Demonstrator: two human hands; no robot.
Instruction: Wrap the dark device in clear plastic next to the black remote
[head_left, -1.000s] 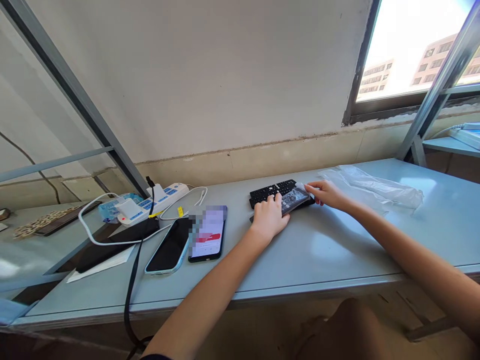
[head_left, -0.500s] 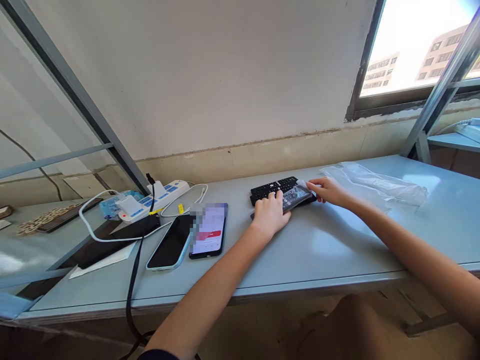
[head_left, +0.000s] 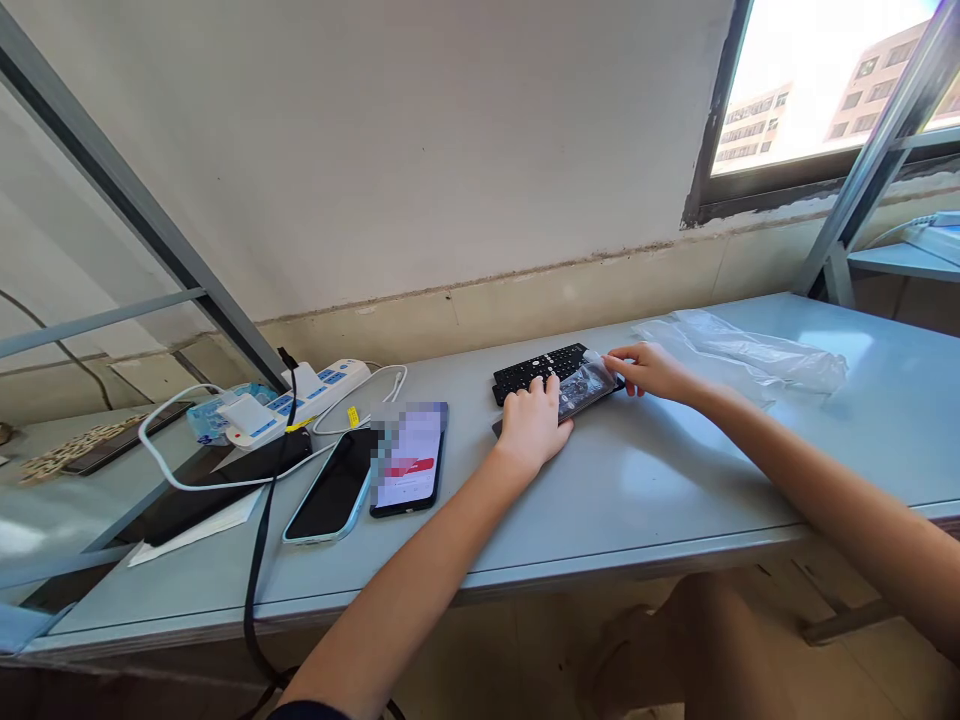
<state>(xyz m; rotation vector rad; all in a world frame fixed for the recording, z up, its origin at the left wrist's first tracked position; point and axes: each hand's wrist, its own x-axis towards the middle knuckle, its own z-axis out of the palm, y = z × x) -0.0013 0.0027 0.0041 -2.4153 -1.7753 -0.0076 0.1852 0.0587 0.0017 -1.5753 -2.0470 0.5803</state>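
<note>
A black keyboard lies at an angle on the table, its near part a grey-black panel under clear plastic film. My left hand grips the keyboard's near part, with curled fingers over the top and thumb along the front edge. At the panel's right end, my right hand pinches the film's corner between thumb and fingers. The film bunches up there and looks partly lifted. My left hand hides some of the panel.
Crumpled clear plastic wrapping lies right of the keyboard. To the left are a lit phone, a dark phone in a light-blue case, a white power strip, and a black strap hanging over the table's front edge.
The view has shifted slightly, moving everything a little left in the picture. The film by my right hand looks a bit more raised. Both hands keep their places on the keyboard and film.
</note>
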